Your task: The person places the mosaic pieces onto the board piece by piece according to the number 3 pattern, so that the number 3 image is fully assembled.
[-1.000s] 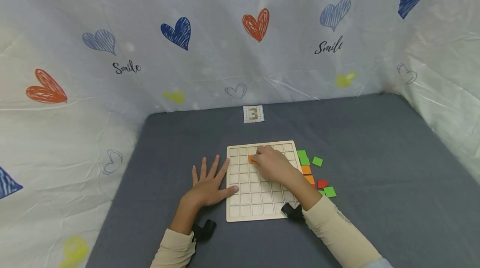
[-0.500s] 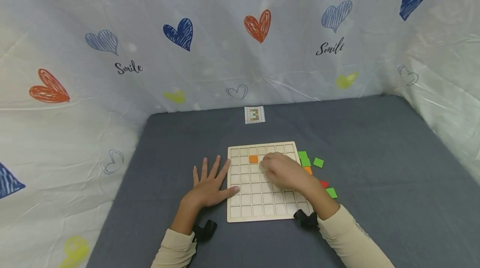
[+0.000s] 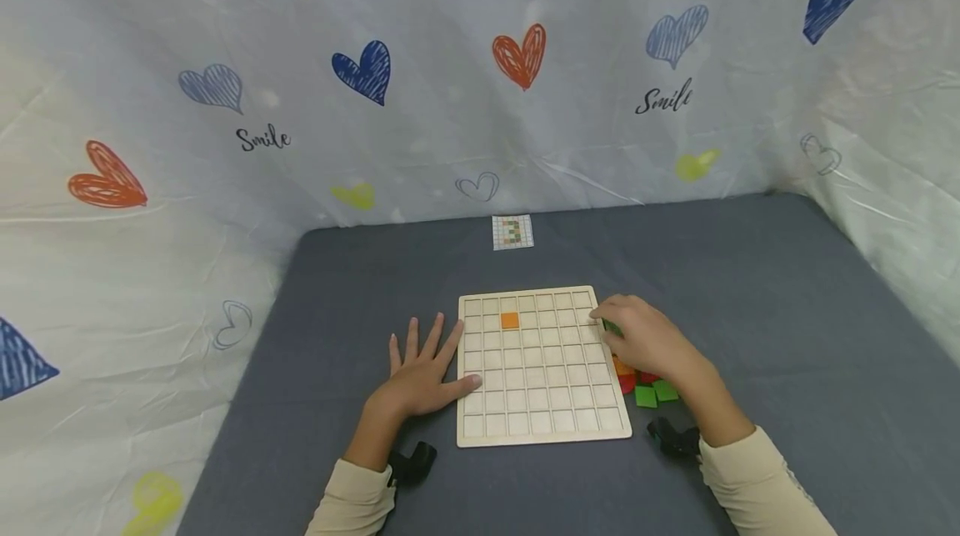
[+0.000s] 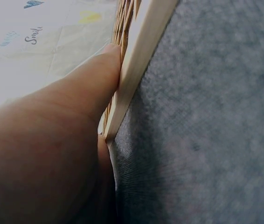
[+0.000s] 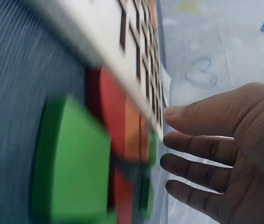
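A pale wooden grid board (image 3: 546, 365) lies flat on the grey table, with one orange square tile (image 3: 510, 320) in a cell of its second row. My left hand (image 3: 417, 382) rests spread on the cloth at the board's left side, its thumb lying over the edge. Beyond the board's right edge, my right hand (image 3: 647, 338) hovers over the loose tiles and holds nothing; its fingers (image 5: 195, 169) are loosely extended. Below it are green tiles (image 3: 646, 397), red tiles (image 3: 627, 384) and orange tiles (image 5: 135, 133). The hand hides part of this pile.
A small printed card (image 3: 513, 232) with a coloured grid pattern lies at the back of the table (image 3: 750, 286). Behind it hangs a white sheet (image 3: 442, 127) with hearts and lettering. A black wrist device (image 3: 673, 438) sits under the right wrist.
My right hand has let go of the orange tile, which stays in its cell, and has moved right, off the board to the loose tiles. The left hand has stayed in place.
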